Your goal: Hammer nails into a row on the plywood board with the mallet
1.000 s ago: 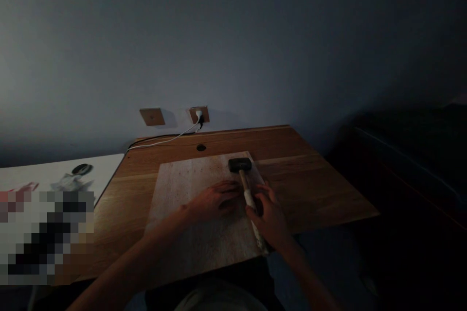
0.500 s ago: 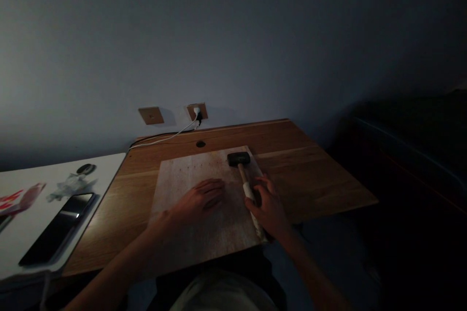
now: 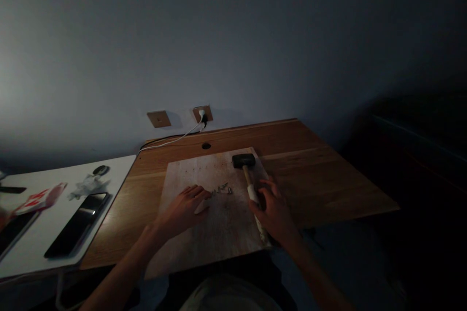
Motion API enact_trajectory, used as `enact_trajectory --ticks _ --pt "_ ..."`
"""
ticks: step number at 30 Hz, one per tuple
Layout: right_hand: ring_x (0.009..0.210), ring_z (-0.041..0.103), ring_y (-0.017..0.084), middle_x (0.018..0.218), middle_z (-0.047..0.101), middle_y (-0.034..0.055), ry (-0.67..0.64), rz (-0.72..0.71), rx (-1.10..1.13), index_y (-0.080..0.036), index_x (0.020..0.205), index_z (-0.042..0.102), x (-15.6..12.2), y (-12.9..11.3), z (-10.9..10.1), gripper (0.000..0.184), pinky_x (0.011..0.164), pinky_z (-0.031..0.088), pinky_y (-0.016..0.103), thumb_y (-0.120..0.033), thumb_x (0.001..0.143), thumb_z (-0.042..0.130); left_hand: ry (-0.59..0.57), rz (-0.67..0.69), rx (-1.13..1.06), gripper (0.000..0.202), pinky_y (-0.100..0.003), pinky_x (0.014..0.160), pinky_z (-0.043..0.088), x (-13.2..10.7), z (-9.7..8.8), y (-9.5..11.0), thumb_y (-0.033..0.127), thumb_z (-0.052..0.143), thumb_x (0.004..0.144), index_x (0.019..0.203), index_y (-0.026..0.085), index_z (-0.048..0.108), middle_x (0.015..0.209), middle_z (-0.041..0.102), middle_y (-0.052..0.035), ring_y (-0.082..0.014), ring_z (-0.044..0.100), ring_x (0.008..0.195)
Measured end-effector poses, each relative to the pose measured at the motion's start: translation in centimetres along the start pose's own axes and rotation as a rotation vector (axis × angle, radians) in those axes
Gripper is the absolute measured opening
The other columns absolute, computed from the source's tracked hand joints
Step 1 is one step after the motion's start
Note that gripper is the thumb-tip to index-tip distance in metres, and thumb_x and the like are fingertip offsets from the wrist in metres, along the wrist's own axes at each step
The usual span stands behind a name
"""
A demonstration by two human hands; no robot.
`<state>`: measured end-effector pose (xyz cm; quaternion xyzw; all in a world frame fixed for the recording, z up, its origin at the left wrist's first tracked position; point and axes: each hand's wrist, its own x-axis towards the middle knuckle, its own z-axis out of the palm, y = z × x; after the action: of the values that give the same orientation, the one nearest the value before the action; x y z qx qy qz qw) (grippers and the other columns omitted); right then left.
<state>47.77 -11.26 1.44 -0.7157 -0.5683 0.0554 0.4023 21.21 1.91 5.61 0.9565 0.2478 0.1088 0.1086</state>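
One mallet (image 3: 251,189) and several small metal pieces (image 3: 229,190) lie on a board (image 3: 211,243)

The board lies on the wooden counter (image 3: 310,170), reaching its near edge. Along the board's right edge lies the mallet, its black head towards the far right corner and its handle end at the near right corner. The right hand (image 3: 271,208) is at the white-wrapped handle, thumb touching it and fingers bent; I cannot tell whether this grip is closed around it. The metal pieces sit around the board's middle, too small to tell whether screws or nails. The left hand (image 3: 188,205) is just beside them, its grip loose, thumb parted from fingers. A row of small dark marks (image 3: 200,168) runs near the board's far edge. Against the counter's left edge, a white table (image 3: 44,226) carries a smartphone (image 3: 78,226), near that table's right edge.
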Motion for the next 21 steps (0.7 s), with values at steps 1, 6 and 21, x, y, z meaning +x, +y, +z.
enact_trajectory --ticks 1,6,21 --pt "0.146 0.039 0.037 0.137 0.056 0.0166 -0.001 0.001 -0.001 -0.022 0.094 0.064 0.0 -0.1 0.0 0.012 0.116 0.039 0.056 -0.031 0.086 0.064 -0.001 -0.015 -0.007 0.027 -0.041 0.092 0.054 0.3 0.3 0.2 0.015 0.062 0.087 0.112 0.022 0.062 0.104 0.067 -0.0052 -0.0232 0.065 0.098" --pt "0.147 0.038 0.037 0.138 0.056 0.0162 -0.019 0.02 -0.023 -0.021 0.095 0.064 0.0 -0.2 -0.1 0.013 0.118 0.038 0.054 -0.031 0.087 0.064 0.025 -0.035 -0.087 0.029 -0.037 0.091 0.055 1.8 1.1 1.0 0.012 0.055 0.088 0.115 0.022 0.061 0.104 0.065 -0.0056 -0.0215 0.064 0.099" --pt "0.139 0.048 0.036 0.139 0.054 0.0152 -0.044 0.045 0.003 -0.021 0.096 0.064 0.1 -0.1 -0.1 0.015 0.114 0.043 0.054 -0.033 0.085 0.065 0.053 0.017 -0.206 0.042 -0.038 0.094 0.057 4.5 2.0 0.4 0.022 0.062 0.092 0.133 0.024 0.055 0.127 0.059 -0.0088 -0.02 0.067 0.101"
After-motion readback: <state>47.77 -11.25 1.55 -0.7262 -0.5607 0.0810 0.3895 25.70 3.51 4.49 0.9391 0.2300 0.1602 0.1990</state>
